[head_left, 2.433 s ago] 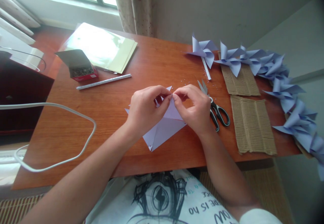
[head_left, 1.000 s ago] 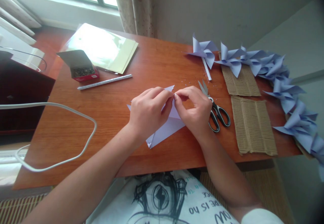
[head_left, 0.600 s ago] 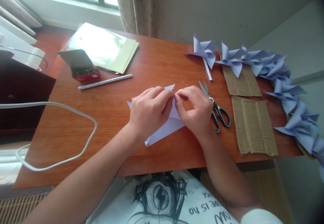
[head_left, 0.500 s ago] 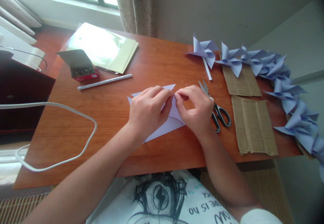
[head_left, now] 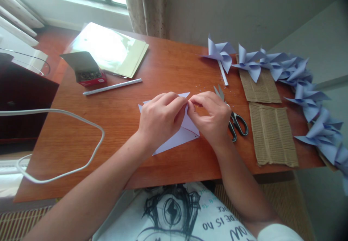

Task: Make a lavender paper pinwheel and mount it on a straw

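Observation:
A cut sheet of pale purple paper (head_left: 176, 138) lies on the desk beneath my hands, its pointed flaps showing on several sides and a dark dot near its right corner. My left hand (head_left: 162, 114) bends over the sheet with thumb and forefinger pinched at a raised part of the paper. Facing it, my right hand (head_left: 210, 113) pinches at the same spot, fingertips nearly touching the left ones. Whether something small sits between the fingertips is hidden. Scissors (head_left: 236, 121) with black handles lie partly open beside my right hand.
Finished paper pinwheels (head_left: 304, 97) line the right side, one with a white stick (head_left: 223, 73). Two cardboard pieces (head_left: 273, 135) lie nearby. At left are an open red box (head_left: 94, 80) of small metal pieces, a rolled paper stick (head_left: 112, 87), yellowish sheets (head_left: 133, 57) and a white cable (head_left: 78, 117).
Both hands stay pinched at the same place. The paper has turned or shifted very slightly under them.

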The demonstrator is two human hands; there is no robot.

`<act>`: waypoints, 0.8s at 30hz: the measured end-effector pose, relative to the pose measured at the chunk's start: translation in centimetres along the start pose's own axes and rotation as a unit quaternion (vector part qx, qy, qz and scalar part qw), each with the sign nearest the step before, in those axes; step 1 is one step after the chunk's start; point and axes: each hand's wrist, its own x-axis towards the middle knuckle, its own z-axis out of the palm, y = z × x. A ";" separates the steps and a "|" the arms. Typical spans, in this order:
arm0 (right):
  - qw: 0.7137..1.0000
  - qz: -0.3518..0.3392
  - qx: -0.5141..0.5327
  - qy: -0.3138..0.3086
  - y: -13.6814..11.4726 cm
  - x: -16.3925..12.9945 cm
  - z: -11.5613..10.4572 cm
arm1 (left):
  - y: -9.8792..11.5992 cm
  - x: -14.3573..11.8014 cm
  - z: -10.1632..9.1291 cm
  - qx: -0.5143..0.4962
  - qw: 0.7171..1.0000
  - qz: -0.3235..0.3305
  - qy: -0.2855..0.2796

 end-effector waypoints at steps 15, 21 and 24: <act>0.985 0.112 0.126 -0.016 -0.4 0.0 0.2 | -0.3 0.7 -0.3 -0.265 0.944 -0.197 0.000; 0.991 0.091 0.095 -0.014 -0.4 0.0 0.2 | -0.1 0.6 -0.3 -0.228 0.954 -0.194 -0.005; 0.995 0.071 0.076 -0.003 -0.4 -0.1 0.3 | 0.1 0.6 -0.4 -0.195 0.965 -0.174 -0.002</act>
